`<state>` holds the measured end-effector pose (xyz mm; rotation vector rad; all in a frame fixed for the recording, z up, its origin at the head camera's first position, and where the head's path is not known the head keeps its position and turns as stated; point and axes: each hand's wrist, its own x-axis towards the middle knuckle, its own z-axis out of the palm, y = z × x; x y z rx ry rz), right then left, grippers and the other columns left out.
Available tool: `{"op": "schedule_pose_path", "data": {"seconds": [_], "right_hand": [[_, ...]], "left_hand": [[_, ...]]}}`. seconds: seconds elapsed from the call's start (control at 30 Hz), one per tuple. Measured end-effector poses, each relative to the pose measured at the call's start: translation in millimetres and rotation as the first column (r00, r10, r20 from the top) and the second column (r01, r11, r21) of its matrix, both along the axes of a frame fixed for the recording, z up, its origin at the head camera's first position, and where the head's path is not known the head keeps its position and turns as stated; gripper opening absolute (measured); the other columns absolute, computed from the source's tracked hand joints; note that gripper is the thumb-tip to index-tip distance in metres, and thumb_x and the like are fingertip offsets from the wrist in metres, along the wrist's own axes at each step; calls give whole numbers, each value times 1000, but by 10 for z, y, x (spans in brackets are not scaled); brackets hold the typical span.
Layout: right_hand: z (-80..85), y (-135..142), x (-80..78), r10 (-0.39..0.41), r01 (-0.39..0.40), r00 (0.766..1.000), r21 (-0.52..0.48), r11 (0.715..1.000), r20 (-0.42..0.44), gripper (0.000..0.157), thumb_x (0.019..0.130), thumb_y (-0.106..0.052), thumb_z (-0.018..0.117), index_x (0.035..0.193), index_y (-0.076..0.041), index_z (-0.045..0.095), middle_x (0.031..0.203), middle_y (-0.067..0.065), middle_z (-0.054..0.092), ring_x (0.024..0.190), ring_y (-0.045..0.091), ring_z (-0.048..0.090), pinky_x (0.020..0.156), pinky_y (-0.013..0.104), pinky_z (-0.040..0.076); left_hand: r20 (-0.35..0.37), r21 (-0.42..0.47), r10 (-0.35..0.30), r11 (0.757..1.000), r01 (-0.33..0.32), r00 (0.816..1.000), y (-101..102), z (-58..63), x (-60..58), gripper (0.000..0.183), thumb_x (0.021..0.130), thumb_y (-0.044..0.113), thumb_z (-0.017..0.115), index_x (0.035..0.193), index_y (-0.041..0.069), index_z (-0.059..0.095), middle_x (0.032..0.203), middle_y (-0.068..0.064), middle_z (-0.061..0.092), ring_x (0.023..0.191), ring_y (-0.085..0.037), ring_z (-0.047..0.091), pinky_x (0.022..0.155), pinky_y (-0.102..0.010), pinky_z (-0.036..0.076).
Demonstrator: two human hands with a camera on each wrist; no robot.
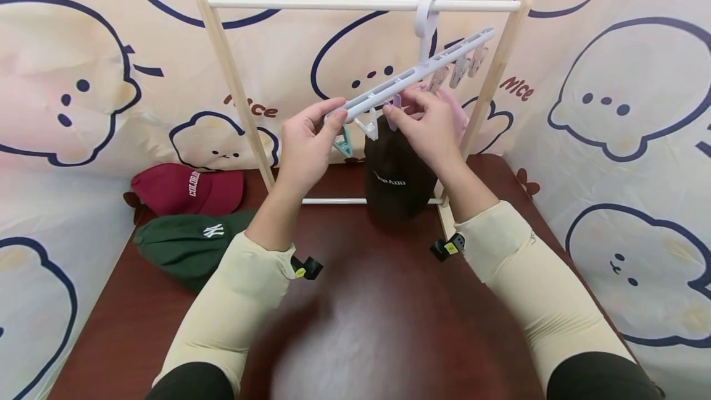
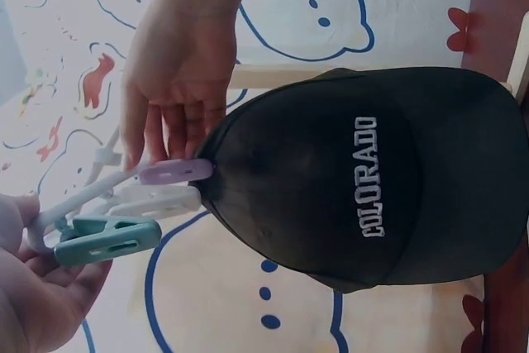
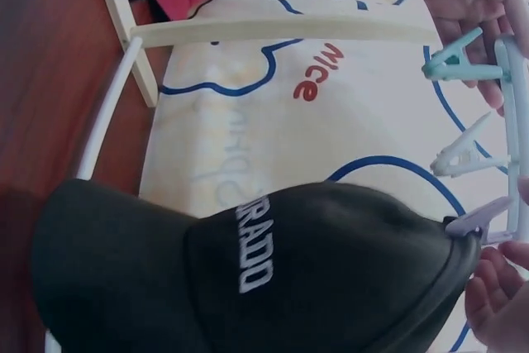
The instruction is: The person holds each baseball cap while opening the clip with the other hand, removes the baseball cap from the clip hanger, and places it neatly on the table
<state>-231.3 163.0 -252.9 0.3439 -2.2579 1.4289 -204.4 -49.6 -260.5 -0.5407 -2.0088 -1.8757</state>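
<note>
Hanger, pale grey-white plastic, long railed point(image 1: 408, 79): near end pinched by left grip point(image 1: 310, 145); best held steady. Clip, purple plastic point(image 2: 176, 172): pinched by right grip point(image 1: 430, 131). Cap, black, "COLORADO" lettering point(image 2: 331, 179): crown-end at clip; check fabric sits deep before release.

The left hand point(image 2: 37, 303) grips one end of a white hanger point(image 2: 78, 201), a teal clip point(image 2: 139, 235) just beside its fingers. The right hand point(image 2: 183, 64) is at a purple clip point(image 2: 169, 174), which bites the top of a black cap point(image 2: 302, 188) lettered COLORADO. Between the hands is a white clip point(image 2: 169, 198). The cap's brim point(image 2: 471, 179) lies farthest from both hands.
</note>
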Motion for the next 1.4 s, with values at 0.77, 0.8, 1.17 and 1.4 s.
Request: {"op": "schedule_pose_path", "data": {"seconds": [0.77, 0.8, 1.17, 1.4], "right_hand": [[70, -130, -169, -51, 49, 998, 78, 996, 28, 32, 82, -36, 80, 89, -6, 73, 76, 0, 64, 73, 12, 53, 64, 22, 42], [68, -142, -176, -49, 47, 999, 81, 996, 24, 31, 82, -36, 80, 87, -6, 72, 76, -1, 62, 74, 12, 53, 64, 22, 42], [22, -205, -155, 52, -51, 999, 77, 996, -11, 27, 92, -26, 68, 76, -4, 61, 67, 0, 54, 67, 11, 48, 62, 22, 41], [-49, -189, -215, 125, -103, 991, -306, 947, 54, 27, 86, -16, 76, 105, 3, 74, 84, -5, 72, 81, 5, 65, 76, 19, 54]], "left_hand": [[-706, 23, 272, 932, -363, 654, 151, 33, 268, 22, 89, 7, 64, 105, -4, 71, 104, -16, 72, 96, -27, 62, 85, -35, 51], [-692, -27, 226, 941, -337, 685, 189, 23, 292, 21, 89, 8, 63, 105, -4, 71, 101, -15, 71, 91, -26, 62, 80, -35, 51], [125, -430, 1, 901, 53, 992, 486, -35, 161, 65, 97, 29, 57, 155, 14, 31, 152, -3, 45, 133, -16, 50, 108, -30, 43], [91, -390, 37, 921, 1, 995, 507, -23, 103, 69, 97, 29, 57, 157, 15, 25, 159, -1, 32, 142, -12, 36, 117, -33, 31]]}}
